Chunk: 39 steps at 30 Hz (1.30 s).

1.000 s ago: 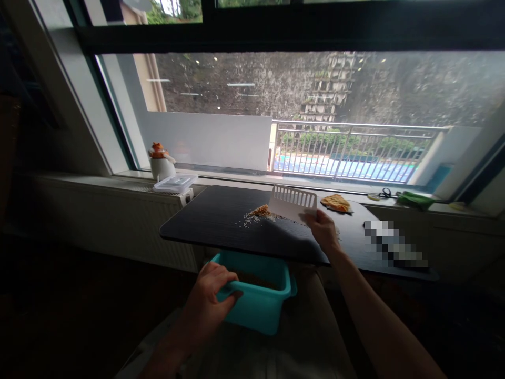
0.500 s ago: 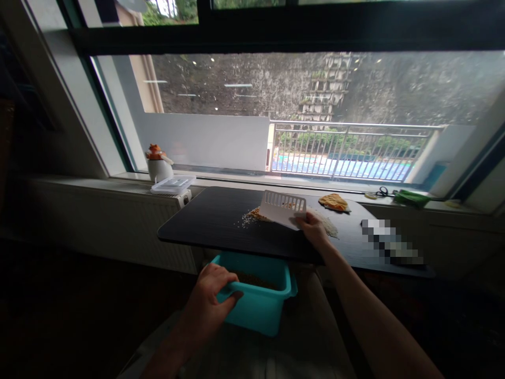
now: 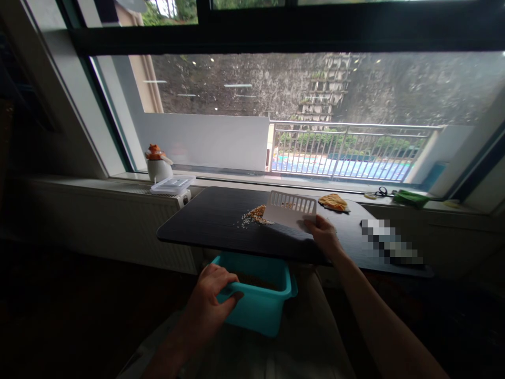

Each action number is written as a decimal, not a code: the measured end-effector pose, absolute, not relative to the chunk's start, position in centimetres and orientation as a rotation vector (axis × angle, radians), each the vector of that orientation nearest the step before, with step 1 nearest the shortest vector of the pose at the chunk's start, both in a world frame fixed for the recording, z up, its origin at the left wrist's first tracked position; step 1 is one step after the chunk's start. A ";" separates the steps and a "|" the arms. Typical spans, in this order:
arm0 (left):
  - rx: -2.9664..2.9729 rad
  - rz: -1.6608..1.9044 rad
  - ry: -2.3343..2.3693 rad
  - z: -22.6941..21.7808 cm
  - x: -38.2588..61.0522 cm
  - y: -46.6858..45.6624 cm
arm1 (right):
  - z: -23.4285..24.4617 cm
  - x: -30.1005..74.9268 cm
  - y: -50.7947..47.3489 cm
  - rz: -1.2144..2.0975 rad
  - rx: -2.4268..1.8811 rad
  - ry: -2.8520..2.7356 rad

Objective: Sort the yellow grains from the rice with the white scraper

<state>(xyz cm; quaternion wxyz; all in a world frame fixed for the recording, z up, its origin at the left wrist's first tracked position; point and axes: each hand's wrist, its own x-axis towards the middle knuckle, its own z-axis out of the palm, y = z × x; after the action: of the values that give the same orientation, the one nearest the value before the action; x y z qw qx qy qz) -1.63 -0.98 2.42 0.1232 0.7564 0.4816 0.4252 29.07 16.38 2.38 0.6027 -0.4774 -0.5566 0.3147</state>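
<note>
My left hand [image 3: 219, 289] grips the near left rim of a turquoise plastic tub [image 3: 256, 310], which sits below the table edge at my lap with brown grainy material [image 3: 254, 280] inside. In my right hand [image 3: 324, 231] is a white slotted scraper [image 3: 290, 213], held tilted over the dark table [image 3: 213, 216] with its slots at the top. A small heap of yellow and white grains [image 3: 256, 215] lies at the scraper's left edge, and some grains show through its slots. What lies behind the scraper is mostly hidden.
A folded yellow cloth [image 3: 333, 202] lies at the table's back right. A pixelated object [image 3: 390, 242] is at the right end. On the sill are black scissors [image 3: 381, 192] and a green cloth [image 3: 410, 198]. A clear plastic lid [image 3: 173, 184] and a white pot [image 3: 160, 170] stand left.
My right hand has moved right with the scraper, uncovering more of the grain heap on its left and covering the pale grains on the right. My left hand and the tub stay put.
</note>
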 end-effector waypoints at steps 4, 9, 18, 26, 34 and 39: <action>2.203 1.243 1.390 2.5 -1.4 -0.9 | 2.3 29.4 16.3 0.732 -1.111 -1.255; 2.227 1.256 1.385 2.3 -1.5 -0.8 | 2.7 29.3 15.9 0.751 -1.104 -1.243; 2.223 1.244 1.394 2.4 -1.5 -0.9 | 3.2 29.5 15.7 0.774 -1.124 -1.230; 2.259 1.259 1.399 2.3 -1.4 -0.9 | 3.3 29.5 15.0 0.774 -1.134 -1.199; 2.240 1.254 1.400 2.6 -1.2 -1.4 | 2.8 27.9 13.8 0.775 -1.090 -1.132; 2.247 1.265 1.425 2.3 -1.6 -2.0 | 2.3 26.0 13.5 0.793 -1.065 -1.200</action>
<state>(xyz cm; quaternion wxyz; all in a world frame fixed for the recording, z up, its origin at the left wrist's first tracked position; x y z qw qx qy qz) -1.58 -1.97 2.34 0.0976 0.7590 0.4814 0.4274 26.03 13.54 2.29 0.6256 -0.4643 -0.5230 0.3457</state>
